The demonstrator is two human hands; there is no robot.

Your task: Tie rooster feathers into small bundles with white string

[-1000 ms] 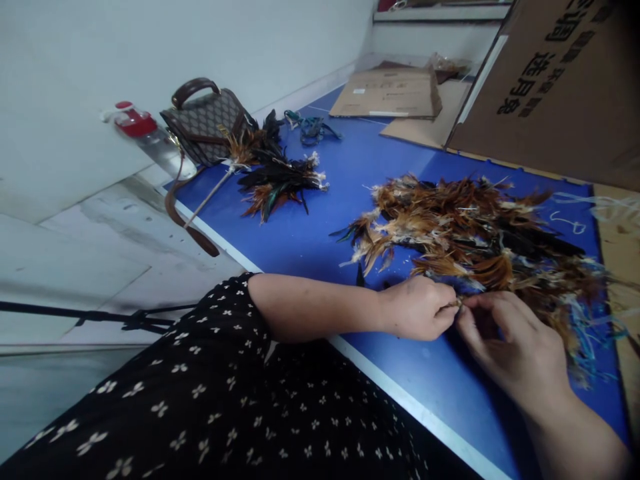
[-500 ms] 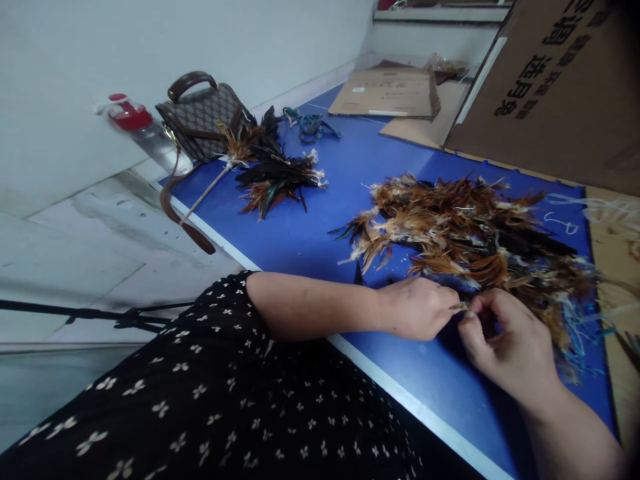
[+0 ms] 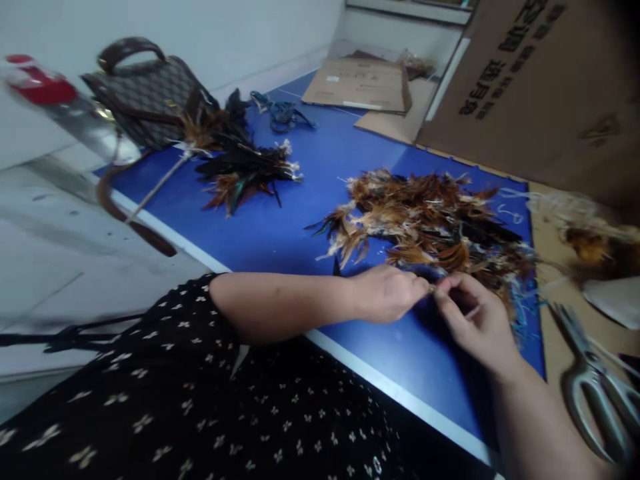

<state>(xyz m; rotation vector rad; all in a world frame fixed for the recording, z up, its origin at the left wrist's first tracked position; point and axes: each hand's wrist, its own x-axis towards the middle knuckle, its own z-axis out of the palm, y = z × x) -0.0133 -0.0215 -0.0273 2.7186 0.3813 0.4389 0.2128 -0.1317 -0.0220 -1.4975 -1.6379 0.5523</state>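
Observation:
My left hand is closed in a fist over the front of the blue table. A short tan stem end, seemingly of feathers, sticks out of its fingers; the rest is hidden by the hand. My right hand pinches at that tip with thumb and forefinger. Anything finer between these fingertips is too small to make out. Just beyond both hands lies a wide pile of brown and black feathers, tied in small bunches with pale ends.
Scissors lie on cardboard at the right, near white string. A large carton stands behind. At the left are a feather duster with a stick, black feather bunches, a handbag and a bottle.
The view has swung right, bringing the scissors and more cardboard into sight. My hands stay together at the same stem end, with only slight finger movement.

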